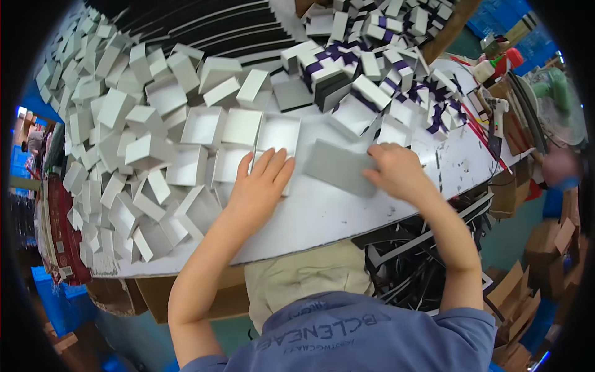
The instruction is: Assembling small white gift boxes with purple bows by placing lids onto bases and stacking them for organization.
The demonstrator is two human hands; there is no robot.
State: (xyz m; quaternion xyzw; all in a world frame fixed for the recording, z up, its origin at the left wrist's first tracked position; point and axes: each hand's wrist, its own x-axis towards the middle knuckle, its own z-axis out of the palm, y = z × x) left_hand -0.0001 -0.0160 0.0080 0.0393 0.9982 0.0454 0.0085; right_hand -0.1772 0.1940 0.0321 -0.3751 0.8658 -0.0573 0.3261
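Observation:
My left hand [260, 189] lies with its fingers stretched out over the near edge of an open white box [232, 164], and holds nothing. That box sits in a cluster of shallow open boxes, beside another open box [279, 134]. To the right, my right hand [400, 172] is closed at the right end of a flat grey rectangular sheet [338, 167], with thumb and curled fingers at its edge. The sheet lies low over the white tabletop; whether it touches the table I cannot tell.
Loose white boxes [118, 111] are heaped along the left. At the back right is a pile of white boxes with dark purple ribbon [384, 68]. Black strips [211, 28] lie at the back. A glue gun [498, 115] is at the table's right end.

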